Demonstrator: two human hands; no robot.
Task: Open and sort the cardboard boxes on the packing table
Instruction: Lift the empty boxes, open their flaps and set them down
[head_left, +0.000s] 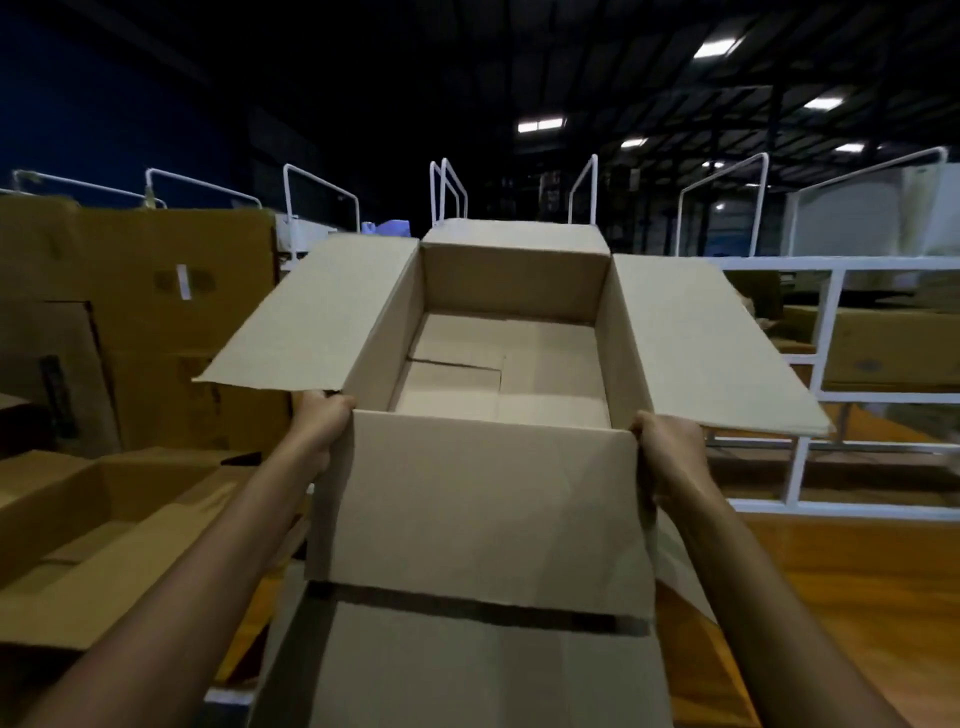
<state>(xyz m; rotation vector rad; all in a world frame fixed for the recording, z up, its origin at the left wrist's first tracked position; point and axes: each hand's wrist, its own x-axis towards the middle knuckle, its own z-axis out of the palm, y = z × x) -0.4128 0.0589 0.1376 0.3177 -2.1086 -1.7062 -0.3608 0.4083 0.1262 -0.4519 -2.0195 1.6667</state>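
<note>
An open cardboard box (483, 499) fills the middle of the view, held up in front of me with its four top flaps spread outward. Its inside is empty and the folded bottom flaps show. My left hand (322, 421) grips the box's near left corner, under the left flap. On the opposite side, my right hand (670, 452) grips the near right corner, fingers hidden behind the cardboard. The near flap hangs down toward me. Below it lies another flat cardboard piece (467, 670).
Tall brown cartons (156, 322) stand at the left, with an open low box (88, 525) in front of them. A white metal rack (810, 395) with a carton (893, 348) stands at the right. A wooden table top (857, 587) shows at the lower right.
</note>
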